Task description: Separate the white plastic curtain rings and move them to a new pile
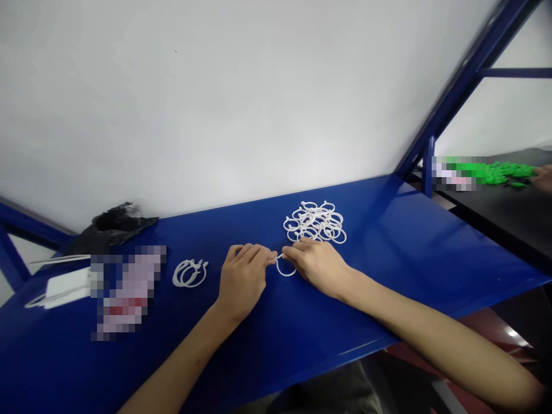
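Both my hands rest on the blue table (388, 253) and pinch one white plastic ring (285, 271) between them. My left hand (242, 279) has its fingers closed on the ring's left end. My right hand (317, 261) has its fingers closed on the ring's right side. Just behind my right hand lies a heap of several white rings (315, 222). A small stack of white rings (190, 272) lies to the left of my left hand.
A crumpled black bag (112, 223) lies at the back left against the white wall. White flat items (64, 286) sit at the far left. Beyond the blue frame post (428, 167), green pieces (500, 171) lie on a dark table with another person's hand (544, 177).
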`<state>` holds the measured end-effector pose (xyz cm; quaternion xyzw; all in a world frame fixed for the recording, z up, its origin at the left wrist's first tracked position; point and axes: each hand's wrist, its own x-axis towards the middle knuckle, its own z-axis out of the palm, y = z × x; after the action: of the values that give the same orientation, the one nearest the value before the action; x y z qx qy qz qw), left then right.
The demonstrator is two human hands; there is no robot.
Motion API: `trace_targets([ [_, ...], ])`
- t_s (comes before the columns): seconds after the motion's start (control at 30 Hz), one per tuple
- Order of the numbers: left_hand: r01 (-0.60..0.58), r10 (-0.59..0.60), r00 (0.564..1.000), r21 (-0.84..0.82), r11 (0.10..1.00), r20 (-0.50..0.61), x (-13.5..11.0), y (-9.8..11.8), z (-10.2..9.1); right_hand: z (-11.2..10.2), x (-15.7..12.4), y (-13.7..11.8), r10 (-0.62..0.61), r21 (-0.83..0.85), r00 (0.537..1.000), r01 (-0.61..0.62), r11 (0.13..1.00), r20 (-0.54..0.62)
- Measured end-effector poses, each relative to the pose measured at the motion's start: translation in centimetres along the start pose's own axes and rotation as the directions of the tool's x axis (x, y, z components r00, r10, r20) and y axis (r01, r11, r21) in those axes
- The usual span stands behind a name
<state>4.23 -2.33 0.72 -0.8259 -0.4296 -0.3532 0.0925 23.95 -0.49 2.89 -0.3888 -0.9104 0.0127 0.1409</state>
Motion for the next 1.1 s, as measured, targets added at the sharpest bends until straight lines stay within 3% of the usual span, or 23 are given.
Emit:
trace_targets([
  [0.1,0.000,0.000,1.000,0.014,1.000,0.003,0.1,0.0,0.1,-0.1,-0.1,-0.2,0.003,-0.029,1.000,-0.003,1.000,-0.002],
  [0.33,-0.053,0.053,0.998,0.017,0.998,0.028,-0.2,-0.2,0.3,0.8,-0.4,0.5,-0.199,-0.041,0.979,0.198,0.979,-0.032],
  [0.43,-0.065,0.064,0.998,0.031,0.997,0.027,0.0,-0.5,0.1,0.9,-0.3,0.4,-0.195,-0.014,0.977,0.194,0.981,-0.082],
  [0.5,-0.016,0.007,0.997,0.113,0.993,0.075,0.3,-0.6,-0.3,0.8,-0.1,0.6,-0.146,0.009,0.980,0.148,0.989,-0.132],
  [0.6,0.149,-0.228,0.958,0.376,0.914,0.174,0.8,-1.0,-1.4,0.6,0.3,1.8,-0.021,-0.017,0.978,0.018,1.000,-0.209],
  [0.7,0.267,-0.495,0.838,0.619,0.739,0.229,1.0,-2.0,-2.6,0.3,0.5,4.0,0.162,-0.098,0.949,-0.194,0.976,-0.270],
  [0.77,0.294,-0.600,0.759,0.691,0.661,0.251,1.0,-3.1,-3.5,0.1,0.5,5.7,0.283,-0.133,0.912,-0.332,0.934,-0.297],
  [0.9,0.286,-0.652,0.682,0.699,0.655,0.332,0.3,-6.2,-5.2,-0.5,0.4,8.1,0.411,-0.117,0.857,-0.464,0.878,-0.312],
  [1.1,0.231,-0.498,0.720,0.510,0.828,0.484,-2.1,-10.8,-6.1,-0.7,0.3,9.0,0.446,-0.053,0.844,-0.482,0.875,-0.297],
])
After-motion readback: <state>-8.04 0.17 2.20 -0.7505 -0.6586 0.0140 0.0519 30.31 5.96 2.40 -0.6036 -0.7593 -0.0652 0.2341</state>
